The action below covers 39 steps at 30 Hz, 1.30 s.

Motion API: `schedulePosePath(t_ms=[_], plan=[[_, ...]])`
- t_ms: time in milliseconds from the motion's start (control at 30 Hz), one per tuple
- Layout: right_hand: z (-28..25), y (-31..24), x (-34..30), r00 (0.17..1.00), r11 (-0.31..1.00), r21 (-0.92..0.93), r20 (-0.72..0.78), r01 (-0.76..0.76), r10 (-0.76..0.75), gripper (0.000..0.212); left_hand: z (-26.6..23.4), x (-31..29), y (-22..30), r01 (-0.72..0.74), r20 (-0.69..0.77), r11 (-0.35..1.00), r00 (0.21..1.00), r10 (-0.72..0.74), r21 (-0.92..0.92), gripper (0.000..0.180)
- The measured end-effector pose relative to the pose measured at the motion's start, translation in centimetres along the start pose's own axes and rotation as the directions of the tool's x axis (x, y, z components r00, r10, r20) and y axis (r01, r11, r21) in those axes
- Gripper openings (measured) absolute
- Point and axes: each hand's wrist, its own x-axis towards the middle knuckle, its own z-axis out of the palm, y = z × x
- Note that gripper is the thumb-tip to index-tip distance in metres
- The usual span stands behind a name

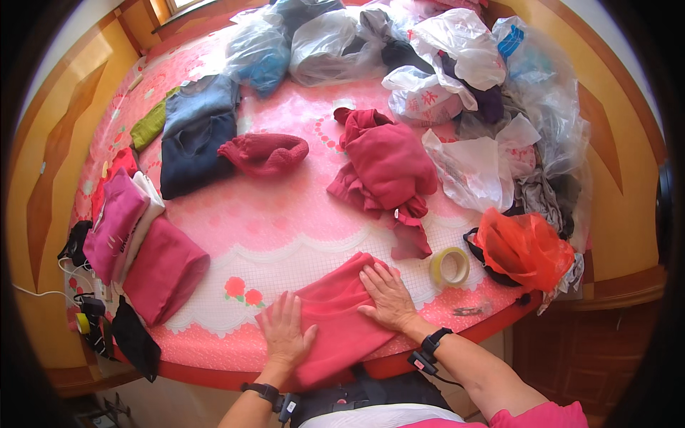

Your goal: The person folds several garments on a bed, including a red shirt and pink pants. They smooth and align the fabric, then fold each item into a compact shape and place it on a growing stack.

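Note:
A pinkish-red folded garment (330,305) lies flat at the near edge of the table, its lower end reaching the rim by my waist. Flat on its left side rests my left hand (287,329), fingers spread. My right hand (389,296) presses on its upper right part, fingers stretched out. Neither hand grips anything. Beyond them sits a crumpled dark-pink garment (389,160) in a loose heap. To the right of my right hand stands a roll of yellowish clear tape (449,267).
Folded clothes line the left: a pink one (164,271), a purple-pink one (114,225), a dark navy one (196,153). A red knitted hat-like piece (267,153) lies beside them. Plastic bags (335,46) crowd the far side; a red bag (524,246) sits right. The tablecloth (250,214) is pink-patterned.

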Motion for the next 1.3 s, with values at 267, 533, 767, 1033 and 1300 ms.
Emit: schedulePosePath(t_ms=[267, 533, 767, 1033, 1300], plan=[[-1.3, -1.0, 0.3, 0.993, 0.997, -0.059, 0.103, -0.052, 0.058, 0.082, -0.2, -0.1, -0.4, -0.016, 0.053, 0.998, 0.998, 0.019, -0.065, 0.084], [-1.7, -13.2, -4.5, 0.983, 0.937, 0.295, -0.066, 0.186, -0.174, 0.070, -3.3, -0.1, -5.1, 0.044, 0.029, 0.970, 0.999, -0.038, -0.241, 0.080], [-0.2, -16.1, -7.3, 0.941, 0.949, 0.259, 0.236, 0.179, -0.242, 0.078, -4.1, 0.8, -7.6, 0.258, 0.351, 0.939, 0.921, -0.168, -0.228, 0.067], [0.1, -18.3, -12.7, 0.969, 0.982, 0.179, 0.223, 0.063, -0.103, 0.094, -3.4, -5.3, -11.7, 0.581, 0.602, 0.632, 0.768, -0.217, -0.513, 0.046], [3.1, -20.2, -14.5, 0.998, 0.991, 0.119, 0.032, 0.056, -0.060, 0.087, -5.7, -7.4, -10.9, 0.858, 0.844, 0.274, 0.494, -0.209, -0.434, 0.037]])
